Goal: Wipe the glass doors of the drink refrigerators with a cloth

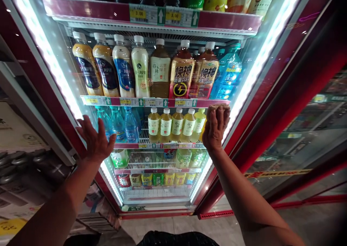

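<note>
My right hand [217,128] presses a folded tan cloth [219,106] under its fingers, at the right end of the middle shelf's price strip [157,102]. Small reflections over the drinks look like those on a glass pane, and the cloth appears to lie flat against it. On the left, my left hand [96,139] is raised with its fingers spread and nothing in it. It is in front of several blue water bottles [132,124]; whether it touches the glass I cannot tell. Small yellow-green tea bottles [177,126] stand upright between my hands.
The lit drinks cooler [159,213] has a dark red frame. Taller bottles [182,70] line the shelf above my hands, with cans [158,179] low down. Dark bottles [40,173] stand outside at left. At right is a red-framed glass door [271,144].
</note>
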The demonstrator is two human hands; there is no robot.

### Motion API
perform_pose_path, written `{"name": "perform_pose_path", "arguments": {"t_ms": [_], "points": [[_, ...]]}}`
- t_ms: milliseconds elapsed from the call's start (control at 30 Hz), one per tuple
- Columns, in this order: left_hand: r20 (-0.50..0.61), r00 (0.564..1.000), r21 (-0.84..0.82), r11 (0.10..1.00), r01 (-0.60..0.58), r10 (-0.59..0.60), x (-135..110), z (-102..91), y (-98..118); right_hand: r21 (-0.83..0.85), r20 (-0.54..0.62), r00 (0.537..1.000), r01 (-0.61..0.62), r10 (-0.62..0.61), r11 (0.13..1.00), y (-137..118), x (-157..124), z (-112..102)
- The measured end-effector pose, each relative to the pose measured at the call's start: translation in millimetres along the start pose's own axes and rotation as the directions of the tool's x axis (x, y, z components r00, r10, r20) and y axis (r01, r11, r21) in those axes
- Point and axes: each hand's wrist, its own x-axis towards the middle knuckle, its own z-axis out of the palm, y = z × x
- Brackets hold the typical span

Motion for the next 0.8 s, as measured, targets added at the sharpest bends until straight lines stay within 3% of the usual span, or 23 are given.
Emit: {"name": "perform_pose_path", "arguments": {"t_ms": [133, 200, 300, 433, 533, 633, 800], "points": [[0.074, 0.989, -0.11, 0.987, -0.119, 0.127, 21.2, 16.6, 73.2, 0.01, 0.088, 0.993, 0.075, -0.075, 0.997, -8.4, -19.4, -2.6], [0.091, 0.97, -0.144, 0.967, -0.211, 0.226, 30.5, 23.9, 106.4, 0.007, 0.128, 0.986, 0.106, -0.106, 0.994, 1.9, -18.9, -7.9], [0.12, 0.949, -0.176, 0.947, -0.27, 0.293, 38.7, 34.3, 137.3, -0.02, 0.101, 0.995, 0.03, -0.028, 0.999, 23.7, -5.9, -14.0], [0.104, 0.955, -0.168, 0.951, -0.26, 0.279, 39.4, 46.9, 143.9, -0.015, 0.032, 0.999, -0.037, 0.038, 0.999, 27.6, -3.1, -14.4], [0.086, 0.958, -0.148, 0.954, -0.26, 0.274, 37.3, 52.6, 139.7, 0.041, 0.106, 0.99, 0.092, -0.096, 0.995, 24.2, -17.4, -17.1], [0.078, 0.958, -0.139, 0.954, -0.265, 0.278, 35.8, 54.4, 138.5, 0.006, 0.163, 0.971, 0.174, -0.173, 0.985, 44.9, -19.7, -24.8], [0.089, 0.969, -0.161, 0.963, -0.216, 0.232, 34.5, 55.5, 140.9, -0.071, -0.011, 1.0, -0.01, 0.009, 0.997, 91.8, -5.3, -30.4]]}}
